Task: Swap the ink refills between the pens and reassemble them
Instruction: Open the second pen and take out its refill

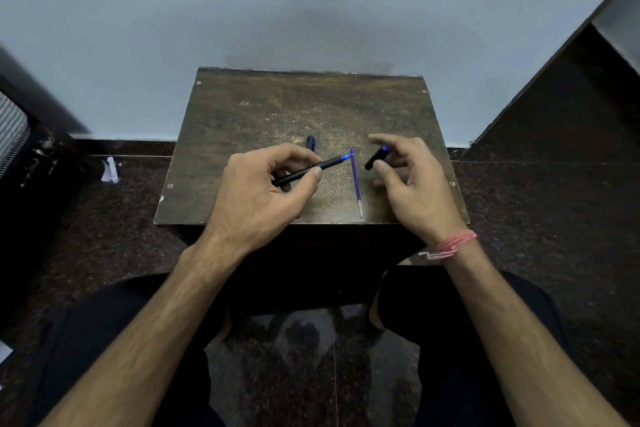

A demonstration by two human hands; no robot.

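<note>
Pen barrel (308, 172) in left hand (263, 191), blue tip up-right toward refill (356, 180)

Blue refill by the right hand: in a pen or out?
Out. The blue refill lies bare on the table, between both hands, touching neither.

No writing, brand, number or sign can be read anywhere in this view. The pen (304, 172) in the left hand carries no print sharp enough to make out. The scrap of paper (110, 170) at nine o'clock is likewise too small and blurred to read.
</note>
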